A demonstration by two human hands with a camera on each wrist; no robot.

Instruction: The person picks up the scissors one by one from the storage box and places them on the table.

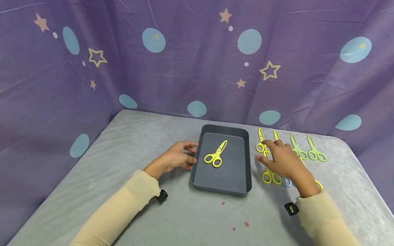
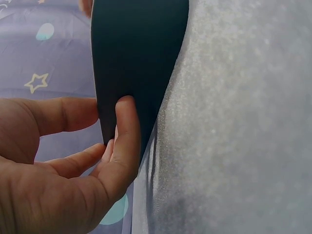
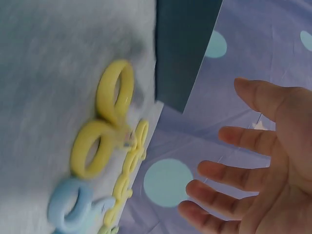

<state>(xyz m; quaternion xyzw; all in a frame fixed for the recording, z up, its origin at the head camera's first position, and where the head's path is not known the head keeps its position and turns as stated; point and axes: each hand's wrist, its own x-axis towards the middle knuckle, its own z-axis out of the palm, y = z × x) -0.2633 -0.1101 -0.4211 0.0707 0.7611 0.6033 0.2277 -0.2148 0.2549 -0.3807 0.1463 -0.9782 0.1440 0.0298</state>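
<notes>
A grey rectangular tray [image 1: 235,181] sits on the cloth with one pair of yellow scissors [image 1: 218,154] lying in it. My left hand [image 1: 174,156] touches the outside of its left wall; in the left wrist view the fingers [image 2: 127,126] rest against that wall without curling round it. My right hand [image 1: 282,161] hovers over scissors right of the tray, fingers spread and holding nothing. Beneath it are yellow scissors [image 3: 115,92] and blue scissors [image 3: 62,207]. Behind it lie more yellow scissors [image 1: 260,135] and green scissors [image 1: 313,148]. The hand partly hides several pairs.
A grey cloth [image 1: 188,224] covers the table, with a few small red marks [image 1: 246,223] in front of the tray. A purple curtain [image 1: 186,83] with stars and dots hangs behind and along both sides.
</notes>
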